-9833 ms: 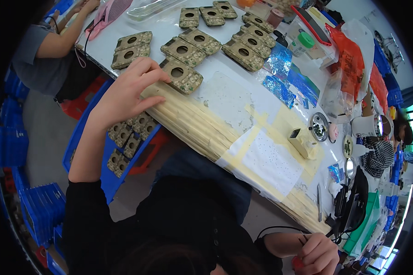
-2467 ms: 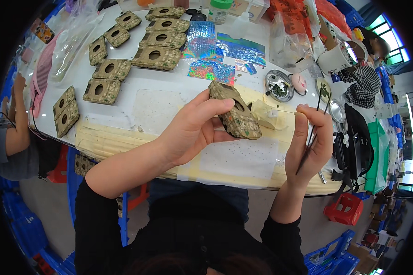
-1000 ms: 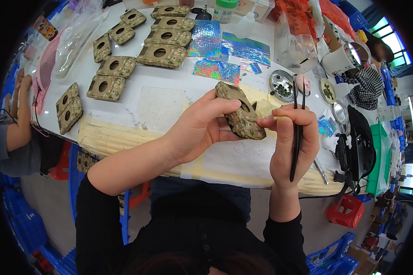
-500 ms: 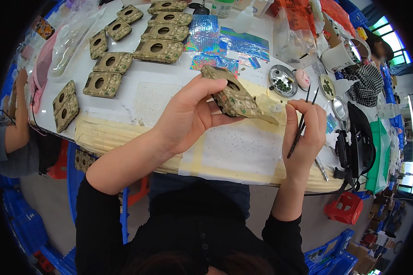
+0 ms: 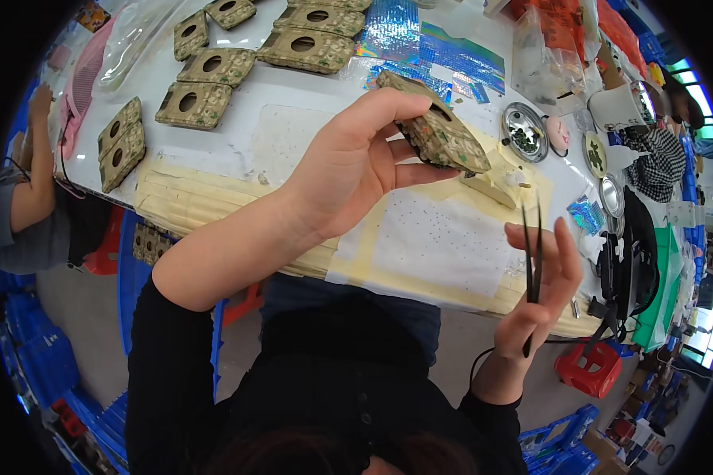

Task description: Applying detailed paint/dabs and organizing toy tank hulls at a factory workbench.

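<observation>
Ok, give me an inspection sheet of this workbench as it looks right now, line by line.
Surface: white table with cream masking strips and a white paper sheet taped at its near edge.
Job's things: patterned block with a round hole, lifted off the table; black tweezers, tips up.
Clutter: more patterned blocks at the far left, holographic foil sheets, small metal dishes, plastic bags.
Grippers: left hand grips the block; right hand holds the tweezers.
Cables: a black cable by the right wrist.
Surroundings: another person's arm at the left, blue crates, red stool.
</observation>
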Demonstrator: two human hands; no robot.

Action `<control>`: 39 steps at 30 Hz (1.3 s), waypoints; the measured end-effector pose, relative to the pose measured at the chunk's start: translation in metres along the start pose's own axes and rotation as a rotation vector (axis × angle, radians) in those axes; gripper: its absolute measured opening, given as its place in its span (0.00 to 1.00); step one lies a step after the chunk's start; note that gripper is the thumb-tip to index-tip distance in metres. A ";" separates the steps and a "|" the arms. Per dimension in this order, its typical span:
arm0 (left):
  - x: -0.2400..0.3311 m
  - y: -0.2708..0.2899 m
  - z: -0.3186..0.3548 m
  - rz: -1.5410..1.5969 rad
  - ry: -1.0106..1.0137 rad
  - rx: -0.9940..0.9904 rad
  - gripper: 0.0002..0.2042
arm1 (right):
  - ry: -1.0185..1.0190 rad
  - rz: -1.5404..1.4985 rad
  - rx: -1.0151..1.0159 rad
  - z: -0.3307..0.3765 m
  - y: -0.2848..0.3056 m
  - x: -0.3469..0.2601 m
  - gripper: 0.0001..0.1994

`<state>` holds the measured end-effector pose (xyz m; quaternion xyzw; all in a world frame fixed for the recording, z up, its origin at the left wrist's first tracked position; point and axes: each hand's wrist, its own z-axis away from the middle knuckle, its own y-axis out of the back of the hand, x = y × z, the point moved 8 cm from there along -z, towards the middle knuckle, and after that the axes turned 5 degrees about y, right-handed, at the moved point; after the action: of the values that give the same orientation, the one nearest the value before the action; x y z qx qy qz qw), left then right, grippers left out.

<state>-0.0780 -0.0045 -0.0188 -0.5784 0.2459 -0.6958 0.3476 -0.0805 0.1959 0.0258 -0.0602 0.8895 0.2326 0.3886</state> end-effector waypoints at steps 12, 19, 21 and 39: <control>0.008 0.006 -0.002 0.026 -0.081 0.016 0.18 | -0.260 -0.246 -0.415 -0.017 -0.065 0.012 0.09; 0.012 0.006 0.000 0.035 -0.120 0.014 0.17 | -0.311 -0.231 -0.427 -0.023 -0.080 0.023 0.06; 0.013 0.006 0.000 0.040 -0.124 0.019 0.17 | -0.333 -0.217 -0.415 -0.021 -0.081 0.025 0.05; 0.012 0.006 0.001 0.037 -0.123 0.004 0.16 | -0.375 -0.236 -0.421 -0.020 -0.088 0.030 0.06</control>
<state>-0.0768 -0.0175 -0.0150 -0.6149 0.2332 -0.6529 0.3758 -0.0893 0.1114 -0.0159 -0.1986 0.7214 0.3722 0.5492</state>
